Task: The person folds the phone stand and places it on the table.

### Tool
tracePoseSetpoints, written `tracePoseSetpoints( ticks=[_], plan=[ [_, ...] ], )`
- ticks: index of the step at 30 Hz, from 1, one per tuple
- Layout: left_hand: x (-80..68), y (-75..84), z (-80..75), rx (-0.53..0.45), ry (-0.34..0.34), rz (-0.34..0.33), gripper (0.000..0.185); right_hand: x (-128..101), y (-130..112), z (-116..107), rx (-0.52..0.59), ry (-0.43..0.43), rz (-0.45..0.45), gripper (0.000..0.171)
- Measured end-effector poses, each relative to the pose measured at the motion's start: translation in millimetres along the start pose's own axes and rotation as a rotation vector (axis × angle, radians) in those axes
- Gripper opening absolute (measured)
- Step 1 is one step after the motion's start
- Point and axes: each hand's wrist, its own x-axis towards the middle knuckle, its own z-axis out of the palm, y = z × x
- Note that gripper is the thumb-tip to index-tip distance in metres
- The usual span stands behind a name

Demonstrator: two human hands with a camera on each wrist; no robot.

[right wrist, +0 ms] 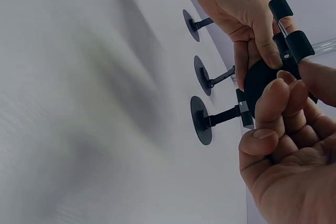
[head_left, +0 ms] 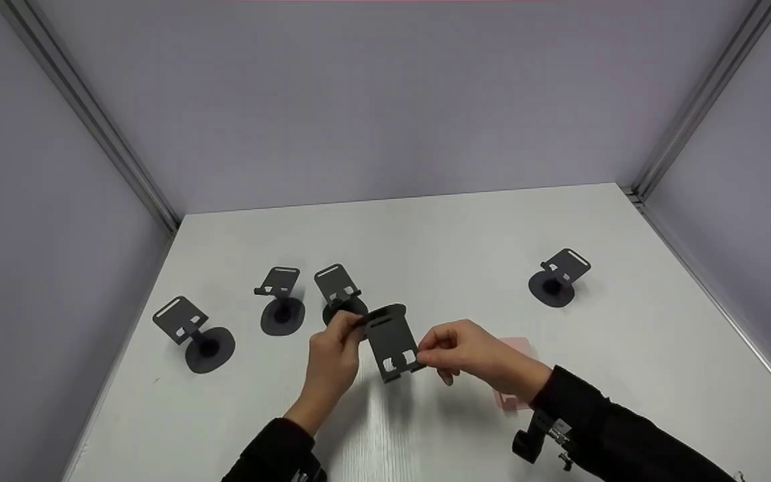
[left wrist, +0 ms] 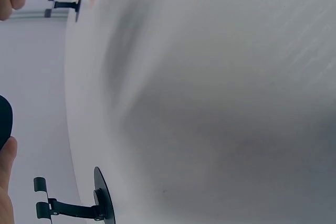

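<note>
My left hand (head_left: 333, 358) grips a black phone stand (head_left: 389, 340) by its round base, holding it above the white table. The stand's slotted plate faces up toward the head camera, with its lipped end pointing down. At a lower corner of that plate, the thumb and fingers of my right hand (head_left: 472, 351) pinch the edge. In the right wrist view, both hands meet at the stand's two curved lips (right wrist: 299, 46), and the dark disc of the base (right wrist: 257, 85) shows between them. The left wrist view catches only a thumb (left wrist: 7, 156) and the base's edge (left wrist: 4, 121).
Similar stands rest on the white table (head_left: 425, 254): one far left (head_left: 208, 351), one beside it (head_left: 282, 314), one just behind my left hand (head_left: 335, 284), and one at right (head_left: 553, 288). A pink object (head_left: 518, 345) lies partly under my right forearm. Walls enclose the table.
</note>
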Motion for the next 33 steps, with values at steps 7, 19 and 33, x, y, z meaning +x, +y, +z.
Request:
tracePoseSetpoints(
  ticks=[7,19,33],
  plan=[
    [-2.1,-0.9,1.5,0.010,0.001,-0.001,0.016,2,1,2,0.005,-0.008,0.000,0.019],
    [-4.5,1.7,2.9,0.003,-0.010,-0.035,0.014,3,-1,6,-0.052,0.010,-0.008,0.016],
    [-6.3,5.2,3.5,-0.042,-0.003,-0.080,0.018,0,2,16,-0.177,0.070,-0.058,0.012]
  ],
)
